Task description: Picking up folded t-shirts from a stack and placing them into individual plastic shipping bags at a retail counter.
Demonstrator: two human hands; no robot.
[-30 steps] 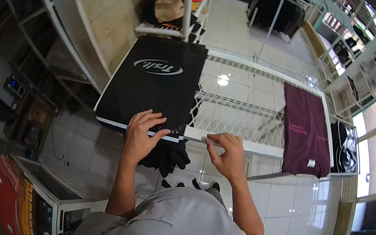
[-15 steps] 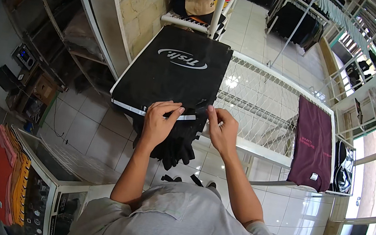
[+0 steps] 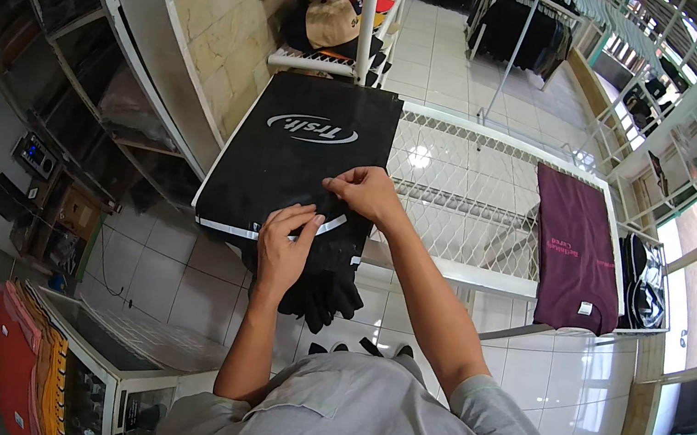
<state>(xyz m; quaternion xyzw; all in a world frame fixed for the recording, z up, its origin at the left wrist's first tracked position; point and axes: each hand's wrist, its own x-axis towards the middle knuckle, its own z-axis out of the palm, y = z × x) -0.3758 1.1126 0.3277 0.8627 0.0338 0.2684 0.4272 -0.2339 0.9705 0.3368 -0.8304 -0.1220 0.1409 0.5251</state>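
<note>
Evidently folding back a near edge

Beneath the fingers, a white mesh table; spread on it, ahead of them, a black bag. Well right of them, a folded maroon garment. Right hand pinched narrow, seemingly on the bag's lifted corner; left hand loosely bent by a white strip, grip unclear. Next call, likely: steady left pressure.

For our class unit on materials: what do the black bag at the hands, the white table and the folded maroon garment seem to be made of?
Black bag: probably plastic with a low sheen; it looks smooth and flat.
White table: likely metal, painted; its top is open mesh in a slim frame.
Folded maroon garment: woven or knitted cloth, matte, with soft folded edges; the fibre can't be told.
</note>
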